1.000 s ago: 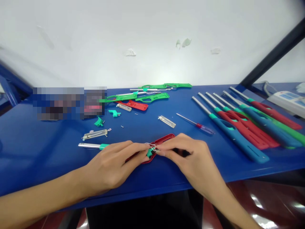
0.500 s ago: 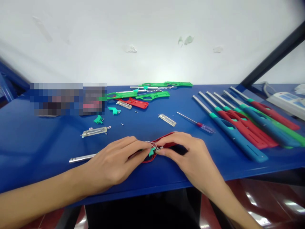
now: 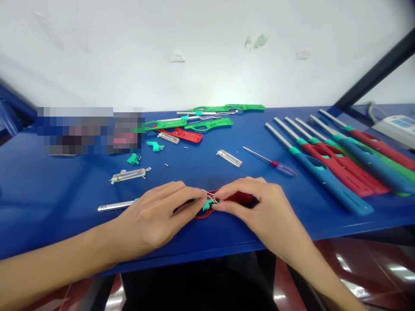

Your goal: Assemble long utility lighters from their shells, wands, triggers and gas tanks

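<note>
On the table's near side lies an opened utility lighter with a red casing half [image 3: 241,197], a green trigger [image 3: 206,204] and thin white wires [image 3: 210,196]. A silver lighter tube [image 3: 113,207] sticks out to the left from under my left hand [image 3: 165,209]. My left hand is closed, thumb and forefinger pinched on the wires beside the trigger. From the other side my right hand [image 3: 261,205] is closed too, its fingertips pinching the wires' other end at a small part mostly hidden by the fingers. Much of the casing is covered by both hands.
Assembled lighters, among them a blue lighter [image 3: 330,181], lie at the right. A screwdriver [image 3: 275,164] and a clear fuel tank [image 3: 229,158] lie beyond my hands. Green casing halves [image 3: 210,124], a red casing half [image 3: 186,135] and another tank [image 3: 128,175] are farther back and left.
The view has shifted slightly. Both hands keep their pinch at the wires, and the red casing between them has turned a little flatter.
</note>
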`<state>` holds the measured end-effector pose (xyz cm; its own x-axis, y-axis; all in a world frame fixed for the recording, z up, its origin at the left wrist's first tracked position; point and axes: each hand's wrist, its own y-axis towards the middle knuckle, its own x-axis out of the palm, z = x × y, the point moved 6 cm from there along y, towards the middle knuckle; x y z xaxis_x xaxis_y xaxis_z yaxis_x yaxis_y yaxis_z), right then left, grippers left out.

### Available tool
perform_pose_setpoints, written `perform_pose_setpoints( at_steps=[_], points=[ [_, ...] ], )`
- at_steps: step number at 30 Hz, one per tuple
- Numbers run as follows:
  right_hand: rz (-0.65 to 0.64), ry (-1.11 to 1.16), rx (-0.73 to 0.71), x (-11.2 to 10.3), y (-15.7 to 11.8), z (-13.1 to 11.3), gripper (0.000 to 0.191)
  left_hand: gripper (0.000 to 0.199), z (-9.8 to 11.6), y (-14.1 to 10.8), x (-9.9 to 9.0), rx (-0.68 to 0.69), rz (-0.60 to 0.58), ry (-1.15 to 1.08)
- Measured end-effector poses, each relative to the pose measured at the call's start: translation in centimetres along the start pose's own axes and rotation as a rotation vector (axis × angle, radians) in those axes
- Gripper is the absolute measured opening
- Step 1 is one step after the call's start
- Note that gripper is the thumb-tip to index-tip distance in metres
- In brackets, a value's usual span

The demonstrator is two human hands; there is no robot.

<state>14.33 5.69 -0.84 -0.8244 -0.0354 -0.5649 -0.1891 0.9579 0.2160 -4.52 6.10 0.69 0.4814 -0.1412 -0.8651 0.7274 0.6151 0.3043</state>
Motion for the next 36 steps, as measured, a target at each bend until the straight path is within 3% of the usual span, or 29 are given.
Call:
perform_pose_setpoints(
  at_steps=[4,8,14,17,21,28,36],
  points=[
    [-0.006,0.014,0.004,0.0,0.0,-0.1,0.017,0.037,0.4,0.3,-0.4,0.043,0.021,0.041],
    [-0.009,0.036,0.013,-0.1,0.0,-0.1,0.017,0.049,1.2,0.7,-0.7,0.130,-0.040,0.136],
    [-0.013,0.017,-0.008,0.1,-0.1,-0.3,0.017,0.044,0.7,0.8,-0.8,0.060,-0.080,0.091],
    [-0.018,0.001,-0.017,0.1,-0.1,-0.4,0.014,0.037,0.4,0.5,-0.7,0.116,-0.028,0.101],
    [-0.013,-0.004,-0.013,0.1,-0.2,-0.3,0.009,0.043,0.1,-0.1,-1.0,0.181,0.058,0.031],
    [-0.027,0.000,0.003,0.1,-0.3,0.0,0.012,0.052,-0.1,0.1,-1.4,0.084,-0.036,-0.140],
    [-0.011,-0.038,0.031,-0.2,-0.3,0.1,0.005,0.043,-1.0,0.2,-1.6,-0.041,-0.108,-0.230]
  ],
)
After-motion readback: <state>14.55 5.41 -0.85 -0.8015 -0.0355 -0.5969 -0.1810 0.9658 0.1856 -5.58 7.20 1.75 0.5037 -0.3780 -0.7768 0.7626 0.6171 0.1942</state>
